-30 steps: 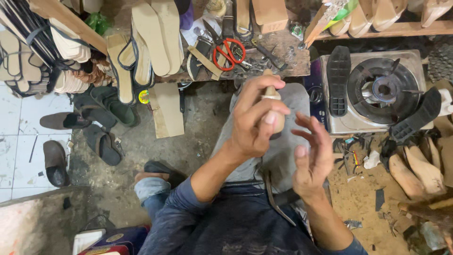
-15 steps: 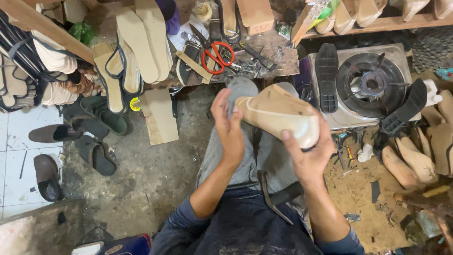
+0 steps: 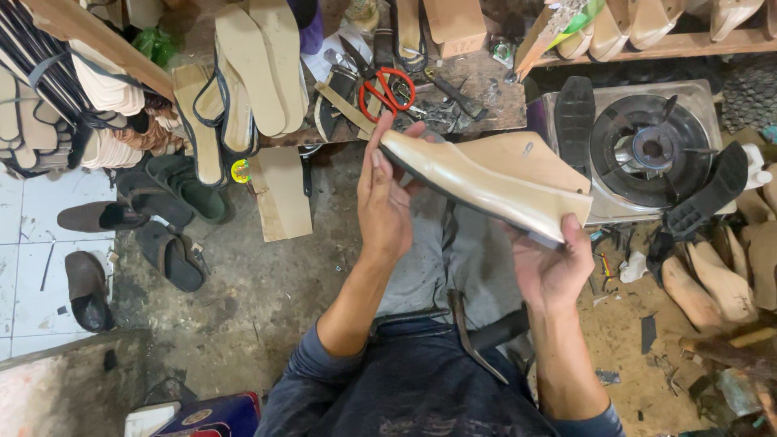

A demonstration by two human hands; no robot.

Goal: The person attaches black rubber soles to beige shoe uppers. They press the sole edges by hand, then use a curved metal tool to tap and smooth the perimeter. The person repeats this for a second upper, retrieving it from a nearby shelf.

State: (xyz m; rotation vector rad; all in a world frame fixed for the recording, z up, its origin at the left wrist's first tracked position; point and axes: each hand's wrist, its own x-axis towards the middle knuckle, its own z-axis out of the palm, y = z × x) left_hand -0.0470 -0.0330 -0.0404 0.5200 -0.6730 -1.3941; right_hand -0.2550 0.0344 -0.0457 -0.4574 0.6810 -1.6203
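Item: cream shoe upper on its last [image 3: 494, 182], glossy leather skin, long tapered shape, pale matte flank facing me. Position: held over my lap, toe far-left, heel near-right. My left hand [image 3: 387, 202] lies flat along the toe, fingers closed on it; my right hand [image 3: 550, 271] cups the heel from below. Best handled steadily at both ends, I judge, pressing evenly. Nearby: red-handled scissors [image 3: 387, 87], black gas burner [image 3: 647, 150], flat tan insoles [image 3: 263, 61].
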